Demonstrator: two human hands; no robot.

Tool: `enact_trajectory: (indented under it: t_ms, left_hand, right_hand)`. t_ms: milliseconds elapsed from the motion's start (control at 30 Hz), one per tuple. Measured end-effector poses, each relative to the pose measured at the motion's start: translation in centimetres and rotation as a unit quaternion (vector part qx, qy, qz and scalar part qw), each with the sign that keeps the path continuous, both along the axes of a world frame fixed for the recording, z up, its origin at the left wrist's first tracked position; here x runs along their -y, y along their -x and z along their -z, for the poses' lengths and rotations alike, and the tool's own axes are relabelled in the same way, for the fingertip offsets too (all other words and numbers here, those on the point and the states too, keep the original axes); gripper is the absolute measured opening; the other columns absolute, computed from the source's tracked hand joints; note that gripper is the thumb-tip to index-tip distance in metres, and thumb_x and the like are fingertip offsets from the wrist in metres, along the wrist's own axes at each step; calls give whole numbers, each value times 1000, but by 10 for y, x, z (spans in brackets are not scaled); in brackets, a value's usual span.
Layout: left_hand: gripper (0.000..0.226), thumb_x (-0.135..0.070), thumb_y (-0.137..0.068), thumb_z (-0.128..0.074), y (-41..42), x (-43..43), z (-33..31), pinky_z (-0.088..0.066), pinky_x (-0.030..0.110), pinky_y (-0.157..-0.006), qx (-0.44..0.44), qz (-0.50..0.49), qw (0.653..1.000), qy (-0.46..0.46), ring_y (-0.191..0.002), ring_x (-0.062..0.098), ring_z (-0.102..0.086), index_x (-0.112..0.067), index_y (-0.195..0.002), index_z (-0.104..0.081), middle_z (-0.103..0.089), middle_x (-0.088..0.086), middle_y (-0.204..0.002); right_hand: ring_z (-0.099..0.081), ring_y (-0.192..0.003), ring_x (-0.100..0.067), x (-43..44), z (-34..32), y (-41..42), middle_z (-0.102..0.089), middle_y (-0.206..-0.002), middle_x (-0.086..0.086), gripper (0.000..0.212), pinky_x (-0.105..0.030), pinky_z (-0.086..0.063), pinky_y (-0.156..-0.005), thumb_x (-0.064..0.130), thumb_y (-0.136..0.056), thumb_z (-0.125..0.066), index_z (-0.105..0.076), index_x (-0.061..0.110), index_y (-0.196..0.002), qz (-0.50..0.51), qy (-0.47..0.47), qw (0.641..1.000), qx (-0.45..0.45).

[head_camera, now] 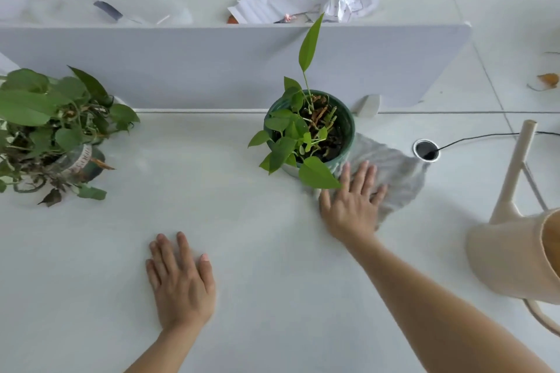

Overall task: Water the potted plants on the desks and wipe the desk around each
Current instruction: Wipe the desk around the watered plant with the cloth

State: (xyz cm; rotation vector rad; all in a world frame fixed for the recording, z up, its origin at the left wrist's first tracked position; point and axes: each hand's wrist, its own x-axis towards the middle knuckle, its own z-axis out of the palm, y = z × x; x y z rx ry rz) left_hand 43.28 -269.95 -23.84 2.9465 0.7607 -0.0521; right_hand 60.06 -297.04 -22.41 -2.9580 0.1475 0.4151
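Observation:
A leafy plant grows in a dark green pot point(345, 130) near the back of the white desk point(242, 206). A grey cloth point(394, 172) lies flat on the desk at the pot's right and front. My right hand point(351, 203) presses on the cloth with straight, spread fingers, just in front of the pot. My left hand point(181, 278) rests flat on the bare desk, nearer to me and to the left. A second trailing plant in a clear container point(78, 160) stands at the far left. A beige watering can point(515, 251) stands at the right edge.
A grey divider panel point(212, 70) runs along the back of the desk. Crumpled papers point(303, 3) lie behind it. A round cable hole point(425, 151) with a black cable sits right of the cloth. Dry leaves point(548, 79) lie on the neighbouring desk.

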Motion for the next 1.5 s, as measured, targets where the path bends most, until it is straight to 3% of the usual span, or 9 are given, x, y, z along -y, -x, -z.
enact_trajectory:
  t_ms: [233, 367, 633, 733, 933, 1133, 1267, 1400, 1500]
  left_hand:
    - [69, -42, -93, -22, -1, 3, -4, -19, 58, -113, -3, -6, 1000, 3, -140, 47, -21, 2, -144, -36, -26, 33, -150]
    - [69, -41, -92, -23, -2, 3, -3, -20, 58, -113, -8, 0, 1000, 3, -140, 48, -22, 3, -144, -37, -26, 34, -149]
    - [68, -41, -93, -23, -2, 1, 1, -15, 54, -116, -5, -1, 1000, -3, -141, 46, -20, 0, -146, -34, -25, 32, -151]
    - [68, -42, -93, -22, -2, 0, 2, -16, 54, -115, 0, -5, 1000, -5, -142, 45, -19, 0, -146, -34, -24, 31, -152]
    - [70, -44, -93, -20, -3, 0, 1, -13, 54, -115, -9, -15, 1000, 13, -142, 45, -17, -1, -147, -32, -22, 32, -152]
    - [73, -46, -91, -16, -3, 2, -2, -9, 53, -116, -19, -10, 999, 25, -144, 43, -11, -1, -148, -29, -17, 32, -154]
    - [75, -47, -90, -13, -4, 3, -5, -6, 53, -117, -12, -10, 999, 31, -145, 42, -9, -2, -149, -26, -14, 32, -154]
    - [75, -44, -89, -14, -6, 9, -9, -8, 55, -116, -9, 5, 999, 38, -144, 45, -10, 0, -148, -27, -15, 33, -154]
    - [73, -44, -90, -16, -2, 2, -12, -5, 53, -117, -30, 14, 998, 53, -145, 44, -7, -4, -150, -26, -12, 32, -155]
  right_hand:
    - [-14, -154, -25, 73, -2, 71, -25, -165, -5, 71, -50, -14, -119, 71, -95, -29, -32, 34, -155, -412, -19, 911, 33]
    - [-19, -151, -22, 120, -5, -3, -34, -160, -10, 78, -48, -17, -118, 76, -92, -12, -33, 32, -153, -288, 13, 957, 17]
    - [15, -154, -23, 42, 0, -103, 13, -167, -7, 80, -56, 3, -122, 66, -86, 4, 9, 32, -158, -119, 19, 993, 21]
    - [7, -155, -18, 91, -3, -106, 4, -169, -1, 82, -50, -1, -124, 78, -88, -1, -3, 38, -159, -206, 21, 978, 33]
    - [10, -154, -22, 97, -2, -53, 5, -168, -7, 72, -50, 2, -124, 64, -98, -14, -8, 27, -161, 14, 15, 999, 35]
    - [-14, -153, -32, 29, 3, 133, -15, -165, -12, 70, -51, -10, -118, 61, -98, -29, -28, 24, -157, -224, -13, 973, 57]
    - [-7, -154, -23, 120, 0, 140, -17, -167, -5, 69, -46, -6, -122, 69, -98, -25, -15, 37, -159, -361, 22, 931, 41]
    - [8, -154, -16, 163, -3, 118, -6, -169, -3, 77, -43, 1, -123, 77, -90, -5, -4, 40, -157, -74, 48, 996, 29]
    - [6, -155, -26, 85, -5, 133, -1, -168, -9, 73, -50, 1, -123, 64, -95, -16, -11, 30, -160, 176, -2, 984, 14]
